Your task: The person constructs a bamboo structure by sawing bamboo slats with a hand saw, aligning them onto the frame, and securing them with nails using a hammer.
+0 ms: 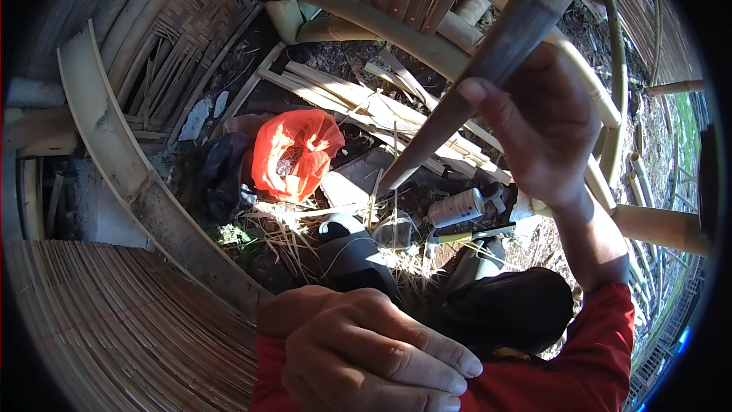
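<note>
My right hand (pixel 545 126) is raised at the upper right and grips a long dark bamboo piece (pixel 488 53) that tapers to a pointed tip near the middle of the view. My left hand (pixel 366 351) lies low in the foreground, fingers stretched flat and together, resting over my red sleeve (pixel 595 366); nothing is seen in it. Below the bamboo tip, on the ground, lie split pale bamboo strips (pixel 366 99).
An orange plastic bag (pixel 293 152) and a dark bag (pixel 221 172) lie on the ground. A grey cylindrical can (pixel 456 207) and a black shoe (pixel 354 255) are near my feet. Woven bamboo matting (pixel 114 320) fills the lower left; thick bamboo poles (pixel 381 23) cross above.
</note>
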{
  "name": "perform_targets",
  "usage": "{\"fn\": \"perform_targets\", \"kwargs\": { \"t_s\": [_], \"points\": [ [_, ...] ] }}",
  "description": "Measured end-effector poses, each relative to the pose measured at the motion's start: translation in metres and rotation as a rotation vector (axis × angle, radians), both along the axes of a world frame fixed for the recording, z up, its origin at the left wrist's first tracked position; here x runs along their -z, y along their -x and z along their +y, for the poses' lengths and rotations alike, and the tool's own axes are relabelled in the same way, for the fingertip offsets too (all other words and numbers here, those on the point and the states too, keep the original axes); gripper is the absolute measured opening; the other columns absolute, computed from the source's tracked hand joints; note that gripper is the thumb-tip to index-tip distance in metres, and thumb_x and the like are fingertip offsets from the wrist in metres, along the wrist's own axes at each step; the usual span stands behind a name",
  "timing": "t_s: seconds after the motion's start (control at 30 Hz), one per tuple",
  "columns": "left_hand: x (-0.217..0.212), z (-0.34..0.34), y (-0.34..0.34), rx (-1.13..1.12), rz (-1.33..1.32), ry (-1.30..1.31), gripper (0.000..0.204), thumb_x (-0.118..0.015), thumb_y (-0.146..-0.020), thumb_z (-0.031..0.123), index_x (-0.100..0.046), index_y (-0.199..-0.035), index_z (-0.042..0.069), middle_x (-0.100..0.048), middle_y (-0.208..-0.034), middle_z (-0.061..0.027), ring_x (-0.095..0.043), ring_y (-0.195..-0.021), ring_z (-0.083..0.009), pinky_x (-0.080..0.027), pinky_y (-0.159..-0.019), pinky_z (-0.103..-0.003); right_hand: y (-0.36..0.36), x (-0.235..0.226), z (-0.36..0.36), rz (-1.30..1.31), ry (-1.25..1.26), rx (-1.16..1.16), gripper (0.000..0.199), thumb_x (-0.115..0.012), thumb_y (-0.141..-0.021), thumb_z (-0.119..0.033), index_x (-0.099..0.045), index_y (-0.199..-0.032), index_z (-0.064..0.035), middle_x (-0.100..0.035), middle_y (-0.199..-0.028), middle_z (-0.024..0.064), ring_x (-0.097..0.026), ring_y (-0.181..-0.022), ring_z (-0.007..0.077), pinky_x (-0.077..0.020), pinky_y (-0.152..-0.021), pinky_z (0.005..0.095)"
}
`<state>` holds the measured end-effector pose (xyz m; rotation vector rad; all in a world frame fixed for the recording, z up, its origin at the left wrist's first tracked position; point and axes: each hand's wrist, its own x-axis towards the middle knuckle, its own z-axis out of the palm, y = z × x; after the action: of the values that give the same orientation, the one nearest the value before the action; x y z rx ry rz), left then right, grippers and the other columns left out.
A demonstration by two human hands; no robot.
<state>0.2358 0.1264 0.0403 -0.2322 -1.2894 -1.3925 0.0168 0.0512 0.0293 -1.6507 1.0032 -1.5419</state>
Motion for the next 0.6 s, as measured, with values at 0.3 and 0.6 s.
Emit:
{"fn": "perform_targets", "kwargs": {
  "t_s": [0.3,0.6],
  "points": [
    [0.031,-0.060,0.081,-0.631,-0.693,-0.318,0.066,-0.048,-0.108,0.049,-0.040,-0.144,-0.006,-0.066,-0.121,-0.0235,-0.069,-0.109,-0.0305,-0.050,-0.104,-0.042,0.011,0.152,0.104,0.219,-0.375,-0.288,0.030,-0.080,-0.092,-0.017,-0.054,-0.098,-0.0041,-0.064,-0.080,0.0094,-0.069,-0.070,0.0213,-0.0535,-0.062,0.0328],
    [0.020,-0.088,0.130,-0.185,-0.785,-0.698,0.050,-0.037,-0.110,0.055,-0.054,-0.108,0.008,-0.046,-0.071,-0.0008,-0.047,-0.057,-0.0126,-0.040,-0.056,-0.028,0.078,0.173,0.130,0.157,-0.355,-0.307,0.032,-0.080,-0.090,-0.026,-0.063,-0.100,-0.0011,-0.066,-0.089,0.0165,-0.068,-0.083,0.0390,-0.0548,-0.073,0.0456]
  ]
}}
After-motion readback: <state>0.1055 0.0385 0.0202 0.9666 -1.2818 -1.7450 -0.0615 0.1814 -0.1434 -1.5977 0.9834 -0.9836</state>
